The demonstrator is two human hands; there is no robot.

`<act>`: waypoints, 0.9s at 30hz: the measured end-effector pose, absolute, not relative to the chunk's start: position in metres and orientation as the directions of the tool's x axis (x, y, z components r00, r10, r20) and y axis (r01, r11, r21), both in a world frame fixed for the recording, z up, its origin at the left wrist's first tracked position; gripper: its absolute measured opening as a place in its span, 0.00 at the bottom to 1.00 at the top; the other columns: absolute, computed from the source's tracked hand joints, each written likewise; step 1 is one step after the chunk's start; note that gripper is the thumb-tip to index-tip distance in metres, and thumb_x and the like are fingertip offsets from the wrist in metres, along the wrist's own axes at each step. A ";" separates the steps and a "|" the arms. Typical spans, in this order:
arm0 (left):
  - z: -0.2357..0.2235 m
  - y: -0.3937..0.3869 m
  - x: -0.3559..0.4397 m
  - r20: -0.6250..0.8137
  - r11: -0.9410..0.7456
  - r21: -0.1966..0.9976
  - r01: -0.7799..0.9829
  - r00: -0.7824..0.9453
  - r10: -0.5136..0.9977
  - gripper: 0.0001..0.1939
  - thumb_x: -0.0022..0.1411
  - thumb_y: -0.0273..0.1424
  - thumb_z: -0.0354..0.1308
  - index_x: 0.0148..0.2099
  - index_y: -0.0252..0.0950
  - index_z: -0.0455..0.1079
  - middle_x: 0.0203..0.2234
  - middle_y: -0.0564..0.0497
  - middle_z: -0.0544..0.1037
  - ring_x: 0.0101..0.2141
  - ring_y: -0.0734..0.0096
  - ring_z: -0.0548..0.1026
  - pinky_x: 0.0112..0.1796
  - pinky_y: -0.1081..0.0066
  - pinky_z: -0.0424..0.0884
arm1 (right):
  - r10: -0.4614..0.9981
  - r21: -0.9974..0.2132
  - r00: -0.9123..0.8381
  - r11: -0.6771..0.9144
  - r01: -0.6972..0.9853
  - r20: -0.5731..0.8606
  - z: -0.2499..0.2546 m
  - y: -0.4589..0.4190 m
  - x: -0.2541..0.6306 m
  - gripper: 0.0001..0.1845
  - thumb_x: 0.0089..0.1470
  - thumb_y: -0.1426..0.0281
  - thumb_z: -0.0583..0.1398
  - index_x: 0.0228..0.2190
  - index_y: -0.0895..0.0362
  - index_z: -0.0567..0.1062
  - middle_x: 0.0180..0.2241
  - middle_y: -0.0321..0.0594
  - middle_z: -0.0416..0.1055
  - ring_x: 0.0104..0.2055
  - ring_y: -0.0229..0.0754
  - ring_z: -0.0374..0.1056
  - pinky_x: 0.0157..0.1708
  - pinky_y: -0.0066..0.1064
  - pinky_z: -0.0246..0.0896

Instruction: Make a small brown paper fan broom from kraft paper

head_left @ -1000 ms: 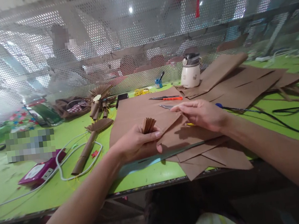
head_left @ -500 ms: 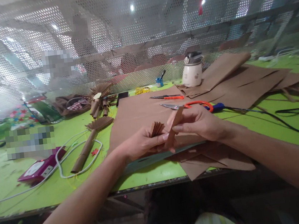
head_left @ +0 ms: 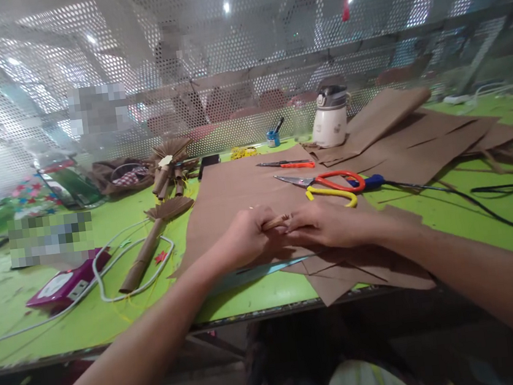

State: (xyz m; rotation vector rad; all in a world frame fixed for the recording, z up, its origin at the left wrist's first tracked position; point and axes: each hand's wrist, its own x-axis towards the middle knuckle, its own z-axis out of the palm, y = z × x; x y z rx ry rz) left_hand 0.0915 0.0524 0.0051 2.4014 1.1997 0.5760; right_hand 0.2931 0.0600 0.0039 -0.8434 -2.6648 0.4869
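My left hand (head_left: 247,237) and my right hand (head_left: 322,225) meet over a large brown paper sheet (head_left: 232,189) at the near middle of the green table (head_left: 112,308). Both are closed round a small pleated piece of brown paper (head_left: 276,221), of which only a thin edge shows between the fingers. More brown paper pieces (head_left: 362,273) lie under my right wrist and hang over the table's front edge.
Orange-handled scissors (head_left: 329,181) and yellow-handled scissors (head_left: 331,193) lie just beyond my hands, an orange cutter (head_left: 288,164) farther back. A white jug (head_left: 329,123) stands at the mesh wall. A paper fan on a rolled stick (head_left: 151,241), white cable and a purple device (head_left: 66,285) lie left. Black cable runs right.
My right hand picked up a paper strip and brought it to the left hand. The open pleated fan is now pressed shut between both hands, lower over the sheet.
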 end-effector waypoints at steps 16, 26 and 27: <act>0.001 0.056 0.087 0.142 -0.608 0.306 0.733 0.596 0.790 0.12 0.58 0.31 0.52 0.24 0.34 0.66 0.23 0.53 0.69 0.26 0.75 0.66 0.29 0.75 0.58 | 0.507 -0.240 -0.787 0.862 0.448 0.352 -0.015 0.073 0.299 0.12 0.58 0.72 0.55 0.28 0.59 0.77 0.29 0.40 0.69 0.29 0.35 0.62 0.27 0.26 0.50; -0.003 0.055 0.087 0.169 -0.689 0.176 0.703 0.668 0.724 0.13 0.63 0.30 0.49 0.28 0.33 0.68 0.25 0.50 0.70 0.27 0.74 0.67 0.29 0.75 0.58 | 0.447 -0.074 -0.821 0.889 0.452 0.354 -0.016 0.070 0.293 0.12 0.58 0.73 0.54 0.26 0.61 0.74 0.28 0.41 0.67 0.31 0.38 0.60 0.29 0.29 0.50; -0.003 0.055 0.086 0.179 -0.699 0.156 0.698 0.676 0.714 0.12 0.63 0.30 0.49 0.29 0.34 0.69 0.25 0.50 0.70 0.27 0.74 0.67 0.29 0.74 0.58 | 0.441 -0.054 -0.824 0.890 0.453 0.357 -0.017 0.070 0.293 0.12 0.58 0.73 0.54 0.26 0.61 0.73 0.28 0.41 0.67 0.31 0.39 0.60 0.29 0.29 0.50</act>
